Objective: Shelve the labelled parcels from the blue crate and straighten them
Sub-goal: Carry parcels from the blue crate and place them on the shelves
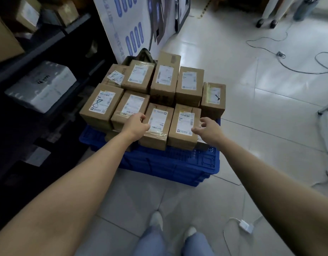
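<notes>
Head view. Blue crate [178, 163] on pale tiled floor [251, 126], just beside dark shelving [48, 43] on the left. The crate is piled above its rim with parcels [165, 80]. They are small brown cardboard boxes with clear tape over the seams, each with a white printed label on the top face. Nine tops visible in roughly two rows, packed side against side, several skewed. Near-left parcel [102, 102] has a looping pen scrawl across its label. Far-right parcel [213, 97] is bound in yellowish tape and carries a dark pen mark.

Both bare arms reach down to the near row. Left hand [136, 124] is at the left edge of the third parcel [156, 126], fingers curled at the gap beside it. Grip narrow; cannot tell whether it actually holds the box. Right hand [205, 128] is over the right edge of the near-right parcel [185, 124], fingers loosely curled, thumb near the label corner. Grip wide, holding nothing.

Shelving carries a white wrapped package [43, 85] and, higher up, blurred brown cartons [4, 39]. White board with blue print [122, 24] stands behind the crate. Cables [288, 61] trail across the floor. White adapter [245, 225] lies near the person's shoes [156, 220].
</notes>
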`<state>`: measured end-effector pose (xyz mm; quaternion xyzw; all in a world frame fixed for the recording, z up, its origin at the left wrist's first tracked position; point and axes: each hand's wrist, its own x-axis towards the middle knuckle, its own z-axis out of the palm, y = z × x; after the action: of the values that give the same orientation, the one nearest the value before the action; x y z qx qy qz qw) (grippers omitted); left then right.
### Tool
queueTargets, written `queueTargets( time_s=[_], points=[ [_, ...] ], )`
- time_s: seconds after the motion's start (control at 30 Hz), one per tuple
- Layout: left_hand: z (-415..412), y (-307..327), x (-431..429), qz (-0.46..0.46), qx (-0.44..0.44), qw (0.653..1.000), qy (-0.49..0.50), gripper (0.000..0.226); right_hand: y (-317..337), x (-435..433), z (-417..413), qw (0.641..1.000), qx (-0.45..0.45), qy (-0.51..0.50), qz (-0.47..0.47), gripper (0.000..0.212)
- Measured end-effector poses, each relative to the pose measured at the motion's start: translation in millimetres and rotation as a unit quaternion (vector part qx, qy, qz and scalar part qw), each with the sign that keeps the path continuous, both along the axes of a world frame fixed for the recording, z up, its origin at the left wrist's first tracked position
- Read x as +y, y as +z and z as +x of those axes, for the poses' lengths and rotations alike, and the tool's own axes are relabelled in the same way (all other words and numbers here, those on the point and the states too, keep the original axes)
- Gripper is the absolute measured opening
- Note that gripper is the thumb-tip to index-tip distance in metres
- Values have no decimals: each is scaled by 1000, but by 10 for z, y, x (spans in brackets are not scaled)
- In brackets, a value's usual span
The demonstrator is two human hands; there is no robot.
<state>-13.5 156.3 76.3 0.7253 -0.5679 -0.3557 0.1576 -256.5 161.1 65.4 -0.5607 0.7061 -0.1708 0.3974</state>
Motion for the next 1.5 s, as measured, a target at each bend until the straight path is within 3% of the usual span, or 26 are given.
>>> queueTargets(
  time_s=[0.27,0.53,0.7,0.87,0.97,1.2,1.4,1.5],
  points=[
    [14,-672,-574,72,-46,996,-33,49,-690,-407,-43,992,-40,-93,73,63],
    [-123,-1181,-909,132,-98,986,-34,32,-1247,-839,-87,959,-166,-171,150,40],
    [-323,-1355,-1029,165,-131,977,-20,70,-1480,-978,-109,933,-202,-214,206,36],
    [-406,-1383,-1164,176,-154,971,45,83,-1542,-1025,-105,926,-209,-221,224,33],
    [-422,-1373,-1213,195,-180,964,32,86,-1595,-1047,-123,919,-236,-222,225,38],
    [-418,-1347,-1232,223,-117,965,78,100,-1675,-1097,-149,881,-307,-253,255,17],
    [-297,-1265,-1217,218,-87,966,109,63,-1679,-1077,-336,868,-309,-244,301,22],
    [-267,-1218,-1192,196,-34,968,155,70,-1642,-1081,-331,867,-315,-239,304,27]
  ],
)
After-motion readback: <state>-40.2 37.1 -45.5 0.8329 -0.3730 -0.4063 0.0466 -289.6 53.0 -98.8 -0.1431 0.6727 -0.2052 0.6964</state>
